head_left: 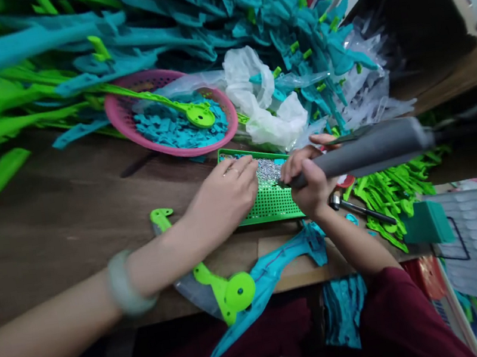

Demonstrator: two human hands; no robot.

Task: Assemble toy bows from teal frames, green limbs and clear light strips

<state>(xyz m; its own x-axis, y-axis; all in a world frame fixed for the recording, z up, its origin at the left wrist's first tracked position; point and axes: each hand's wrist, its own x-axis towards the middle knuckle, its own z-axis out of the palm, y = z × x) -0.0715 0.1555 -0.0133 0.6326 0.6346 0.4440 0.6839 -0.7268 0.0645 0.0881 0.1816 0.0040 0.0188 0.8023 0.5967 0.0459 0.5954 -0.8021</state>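
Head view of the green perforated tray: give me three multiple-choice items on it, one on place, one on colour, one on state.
1. Where are the small silvery screws?
A. In the pink basket
B. On the green tray
C. On the bare table

2. What colour are the small pieces in the pink basket?
A. Teal
B. Red
C. White

3. What is the right hand doing?
A. Lying flat and empty
B. Gripping a grey power driver
C. Holding a hammer

Answers:
1 B, the screws lie heaped on the green tray, by the left hand.
2 A, teal pieces fill the basket.
3 B, its fingers wrap the grey power driver, whose tip is over the tray.
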